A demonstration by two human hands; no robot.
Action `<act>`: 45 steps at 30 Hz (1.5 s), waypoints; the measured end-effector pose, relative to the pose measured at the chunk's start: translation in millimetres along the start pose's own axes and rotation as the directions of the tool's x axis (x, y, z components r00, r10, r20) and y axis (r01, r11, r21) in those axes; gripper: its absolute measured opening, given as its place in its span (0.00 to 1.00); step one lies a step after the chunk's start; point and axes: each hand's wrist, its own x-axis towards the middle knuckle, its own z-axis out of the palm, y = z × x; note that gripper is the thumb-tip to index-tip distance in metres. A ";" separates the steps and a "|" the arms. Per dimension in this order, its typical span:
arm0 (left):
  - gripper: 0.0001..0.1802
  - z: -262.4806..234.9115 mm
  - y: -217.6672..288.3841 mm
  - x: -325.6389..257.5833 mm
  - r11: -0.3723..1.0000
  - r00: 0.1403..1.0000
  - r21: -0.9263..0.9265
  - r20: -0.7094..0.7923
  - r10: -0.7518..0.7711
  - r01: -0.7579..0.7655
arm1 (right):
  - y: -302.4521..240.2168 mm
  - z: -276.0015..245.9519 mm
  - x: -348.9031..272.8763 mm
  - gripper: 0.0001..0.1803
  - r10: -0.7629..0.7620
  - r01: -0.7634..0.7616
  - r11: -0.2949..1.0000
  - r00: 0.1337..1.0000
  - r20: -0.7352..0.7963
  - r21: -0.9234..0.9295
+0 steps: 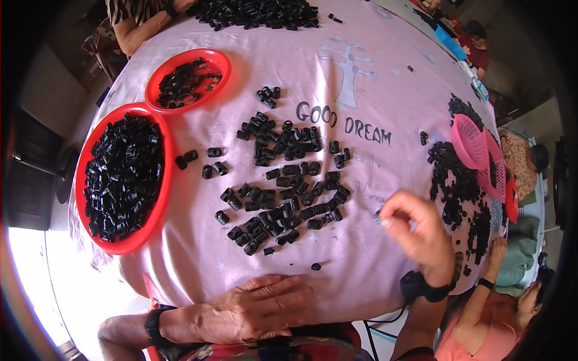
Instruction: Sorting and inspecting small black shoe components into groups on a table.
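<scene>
My left hand point(259, 307) lies flat at the near edge of the table, its fingers stretched out over the cloth and nothing in them. To the right, my right hand point(421, 234) is raised over the cloth with thumb and forefinger curled together in a pinch. A tiny bluish speck shows by the fingertips; I cannot make out whether it is held. Between the hands and farther off, small black hollow plastic pieces point(274, 219) are spread in a loose heap. One single black piece point(316, 266) sits apart, nearest my left hand.
At left stand a red oval basin point(164, 180) full of black pieces and a smaller red basin point(226, 66) of dark bits. Black piles point(259, 13) lie at the far edge and right, beside pink baskets point(469, 141). Other people sit around the pink tablecloth point(205, 253).
</scene>
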 end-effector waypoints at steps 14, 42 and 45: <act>0.26 -22.5 -18.9 12.1 0.914 0.908 0.161 -0.268 -0.321 0.371 | -26.9 44.1 46.2 0.06 -0.140 0.158 0.983 0.975 0.172 -0.095; 0.33 -27.3 -27.5 28.2 0.845 0.853 0.262 -0.388 -0.350 0.466 | 0.8 67.4 49.6 0.04 -0.360 0.390 0.909 0.912 0.194 -0.148; 0.31 -12.4 -28.1 34.1 0.900 0.903 0.271 -0.360 -0.234 0.341 | -5.4 59.8 49.0 0.04 -0.341 0.379 0.912 0.914 0.220 -0.160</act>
